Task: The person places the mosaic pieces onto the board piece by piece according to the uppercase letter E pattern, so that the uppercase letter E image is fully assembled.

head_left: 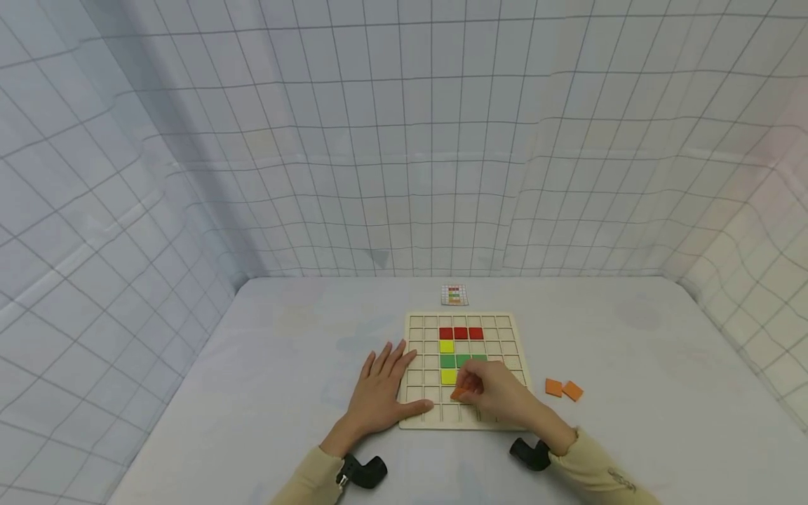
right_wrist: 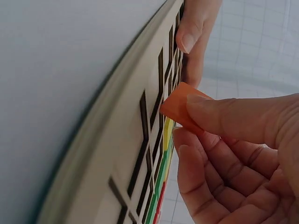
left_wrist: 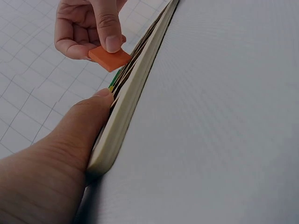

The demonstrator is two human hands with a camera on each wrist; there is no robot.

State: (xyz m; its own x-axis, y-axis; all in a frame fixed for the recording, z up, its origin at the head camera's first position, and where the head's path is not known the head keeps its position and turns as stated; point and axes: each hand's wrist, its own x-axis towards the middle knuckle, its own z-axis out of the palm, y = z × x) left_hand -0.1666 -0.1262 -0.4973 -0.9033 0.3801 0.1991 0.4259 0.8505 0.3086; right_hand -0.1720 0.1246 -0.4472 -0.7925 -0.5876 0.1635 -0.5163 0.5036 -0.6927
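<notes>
A pale wooden grid board [head_left: 416, 422] lies on the white surface, with red tiles [head_left: 461, 333], green tiles [head_left: 448, 361] and yellow tiles [head_left: 447, 346] set in its cells. My right hand [head_left: 501, 393] pinches an orange square tile [right_wrist: 180, 105] between thumb and fingers, just over the lower middle cells, below the lower yellow tile. In the left wrist view the same orange tile [left_wrist: 110, 59] is tilted above the board. My left hand [head_left: 379, 396] rests flat on the board's left edge, fingers spread and thumb [left_wrist: 88, 114] across the frame.
Two loose orange tiles [head_left: 553, 388] lie on the surface right of the board. Behind the board is a small card [head_left: 454, 294] printed with a coloured grid pattern. White cloth walls with grid lines [head_left: 404, 175] stand at the back and both sides.
</notes>
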